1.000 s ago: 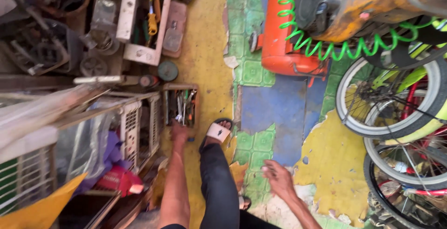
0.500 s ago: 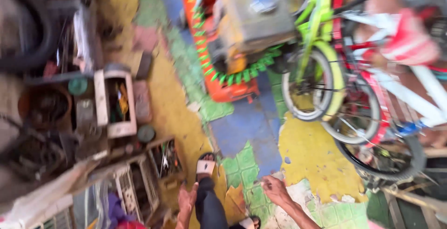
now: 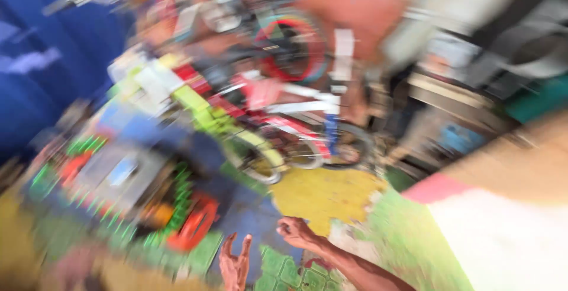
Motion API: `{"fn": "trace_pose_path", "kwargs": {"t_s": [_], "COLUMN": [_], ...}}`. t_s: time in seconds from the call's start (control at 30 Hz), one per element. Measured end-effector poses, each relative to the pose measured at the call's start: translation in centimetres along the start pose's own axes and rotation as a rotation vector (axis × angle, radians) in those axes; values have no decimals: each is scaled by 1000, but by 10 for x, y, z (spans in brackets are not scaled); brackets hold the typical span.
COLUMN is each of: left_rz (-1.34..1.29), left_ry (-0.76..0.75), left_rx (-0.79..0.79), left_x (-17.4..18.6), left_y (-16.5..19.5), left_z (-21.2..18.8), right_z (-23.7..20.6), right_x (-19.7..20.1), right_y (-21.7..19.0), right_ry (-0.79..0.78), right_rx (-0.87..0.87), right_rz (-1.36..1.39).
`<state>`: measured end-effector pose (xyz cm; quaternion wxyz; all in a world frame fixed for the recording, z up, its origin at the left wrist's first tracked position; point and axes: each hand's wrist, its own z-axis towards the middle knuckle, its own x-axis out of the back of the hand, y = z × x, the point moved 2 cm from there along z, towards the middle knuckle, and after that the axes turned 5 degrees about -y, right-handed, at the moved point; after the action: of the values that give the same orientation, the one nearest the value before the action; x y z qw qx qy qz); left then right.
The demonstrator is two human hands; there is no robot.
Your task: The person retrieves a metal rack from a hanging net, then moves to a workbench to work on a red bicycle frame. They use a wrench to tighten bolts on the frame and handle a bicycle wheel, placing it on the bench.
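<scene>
The whole view is smeared by motion. My left hand is at the bottom centre, palm up and fingers spread, holding nothing. My right hand is just to its right, forearm running to the lower right, fingers loosely curled with nothing visible in them. Both hover over a patchy floor of green tiles, blue paint and a yellow patch. Nearest the left hand is an orange machine wrapped in a green coiled hose.
Several bicycles in red, white and lime stand packed together beyond the hands. A blue sheet fills the upper left. A pink and white surface rises at the lower right. Cluttered shelves lie at the right.
The view has swung fast from the tool clutter on the left toward the bicycles. My left hand has come off the tool box and now hangs free beside my right hand.
</scene>
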<state>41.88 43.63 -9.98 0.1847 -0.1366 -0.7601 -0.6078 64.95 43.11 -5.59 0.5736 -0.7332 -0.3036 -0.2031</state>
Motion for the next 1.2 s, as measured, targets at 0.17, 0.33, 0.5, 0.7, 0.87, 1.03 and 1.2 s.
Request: {"fn": "trace_pose_path", "kwargs": {"t_s": [0.17, 0.33, 0.5, 0.7, 0.87, 1.03, 1.2], "left_rz": [90, 158, 165, 157, 156, 211, 390], "left_ry": [-255, -571, -720, -881, -1081, -1253, -1510], "left_rx": [-281, -424, -584, -771, -867, -1046, -1139], "left_x": [-62, -122, -203, -292, -360, -410, -453], "left_y": [105, 171, 204, 232, 252, 260, 262], "left_z": [15, 3, -50, -145, -227, -308, -380], "right_z": [-37, -99, -169, -253, -344, -430, -508], "right_x": [77, 116, 143, 183, 202, 193, 162], "right_y": [35, 73, 117, 186, 241, 273, 286], "right_ry": [282, 550, 642, 803, 949, 1030, 1236], "right_rx": [-64, -215, -403, -334, -468, -691, -844], "right_rz": [93, 233, 421, 310, 227, 450, 497]}}
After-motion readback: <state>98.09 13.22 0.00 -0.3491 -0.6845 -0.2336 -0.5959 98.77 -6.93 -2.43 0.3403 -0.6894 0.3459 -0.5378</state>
